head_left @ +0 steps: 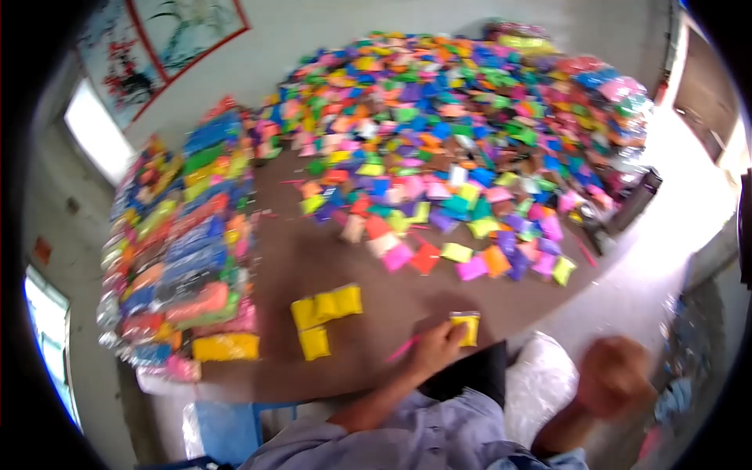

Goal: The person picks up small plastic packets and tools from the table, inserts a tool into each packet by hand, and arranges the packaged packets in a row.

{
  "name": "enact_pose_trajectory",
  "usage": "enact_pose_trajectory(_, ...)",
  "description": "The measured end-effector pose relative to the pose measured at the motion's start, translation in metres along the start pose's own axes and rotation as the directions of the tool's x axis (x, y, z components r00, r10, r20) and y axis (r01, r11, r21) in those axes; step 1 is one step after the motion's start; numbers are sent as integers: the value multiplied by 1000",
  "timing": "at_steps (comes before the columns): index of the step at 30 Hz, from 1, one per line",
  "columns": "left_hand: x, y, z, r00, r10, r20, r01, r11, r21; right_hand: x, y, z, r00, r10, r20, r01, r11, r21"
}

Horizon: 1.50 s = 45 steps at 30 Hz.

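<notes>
My left hand (437, 346) is at the table's front edge, its fingers closed on the side of a small yellow packet (468, 327). Close by that hand lies a thin pink stick (402, 349). Farther left, several similar yellow packets (327, 305) rest side by side on the brown tabletop (274, 376). My right hand (615, 377) is raised beyond the table's edge, to the right of a clear plastic bag (540, 368). Motion smears its fingers, so what it holds, if anything, cannot be made out.
A large heap of small multicoloured packets (439, 117) covers the far side of the table. Clear bags packed with coloured packets (196, 251) are stacked at the left, and more bags (611, 86) at the far right. A blue stool (227, 427) stands below the front edge.
</notes>
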<state>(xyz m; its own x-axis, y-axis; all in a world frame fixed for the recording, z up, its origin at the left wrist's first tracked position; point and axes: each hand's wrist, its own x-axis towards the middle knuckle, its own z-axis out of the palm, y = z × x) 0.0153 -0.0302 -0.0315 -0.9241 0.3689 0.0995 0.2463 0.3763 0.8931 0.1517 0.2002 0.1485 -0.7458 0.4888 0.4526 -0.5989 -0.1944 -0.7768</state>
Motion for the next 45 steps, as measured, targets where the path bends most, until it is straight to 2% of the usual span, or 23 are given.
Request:
enact_pose_trajectory(1,-1,-1,0,1000,4,18,-4,1000,3,-3,-21,0,985,-158,71,142,971,194)
enact_pose_trajectory(2,2,-9,1,998,25,57,-30,994,102,18,-49,30,888,-376,263,256,881,398)
enact_pose_trajectory(3,1,-9,5,999,15,48,-13,999,-29,39,-76,59,708,-559,431,226,757,613)
enact_pose_trajectory(4,2,-4,1,998,23,62,-21,999,-28,48,-78,78,619,-599,508,150,725,672)
enact_pose_trajectory(5,4,3,-2,996,33,77,-31,999,-33,50,-68,89,589,-596,546,102,725,681)
enact_pose_trajectory(7,3,3,1,993,103,54,-101,994,-35,48,-45,105,622,-529,577,40,758,651)
enact_pose_trajectory(11,5,8,0,997,6,77,4,992,-122,36,0,120,721,-366,588,-48,821,570)
enact_pose_trajectory(13,3,5,2,1000,7,24,-4,991,-130,31,19,127,760,-271,590,-91,856,509)
enact_pose_trajectory(15,5,-2,3,997,40,63,-35,996,-79,24,39,133,792,-148,592,-147,896,420)
enact_pose_trajectory(16,7,2,3,992,129,0,-129,988,-90,19,49,134,805,-86,588,-174,912,372)
enact_pose_trajectory(17,6,6,2,993,121,-5,-121,989,-82,14,57,135,812,-20,583,-209,923,323)
enact_pose_trajectory(19,7,15,-2,993,118,4,-117,983,-142,5,74,136,819,98,566,-270,935,229)
enact_pose_trajectory(23,8,14,-5,992,127,-1,-126,987,-97,-15,101,132,805,299,512,-398,913,91)
enact_pose_trajectory(27,2,15,-6,996,72,57,-65,991,-118,-20,117,138,775,447,448,-498,867,-3)
enact_pose_trajectory(29,3,19,-3,994,109,7,-107,986,-129,-23,121,141,757,501,420,-535,844,-42)
enact_pose_trajectory(31,-2,12,2,987,156,32,-157,988,11,-32,119,143,744,551,379,-567,820,-79)
enact_pose_trajectory(35,-4,6,-2,982,24,188,-19,999,-28,-49,117,136,784,552,286,-541,832,-124)
enact_pose_trajectory(37,8,11,-6,979,183,92,-186,982,26,-56,116,127,835,502,228,-485,865,-127)
enact_pose_trajectory(39,2,8,-8,984,89,154,-110,985,133,-64,101,117,892,421,164,-409,906,-106)
enact_pose_trajectory(40,7,18,-14,971,13,241,-5,999,-32,-68,90,114,918,371,141,-363,928,-81)
enact_pose_trajectory(42,8,9,-7,977,116,177,-99,989,-106,-76,63,111,960,261,105,-261,965,-8)
enact_pose_trajectory(43,11,19,-10,971,189,144,-187,982,-24,-80,48,110,977,190,96,-195,980,40)
enact_pose_trajectory(45,10,16,-4,964,263,38,-259,962,-86,-88,20,109,993,38,108,-56,985,164)
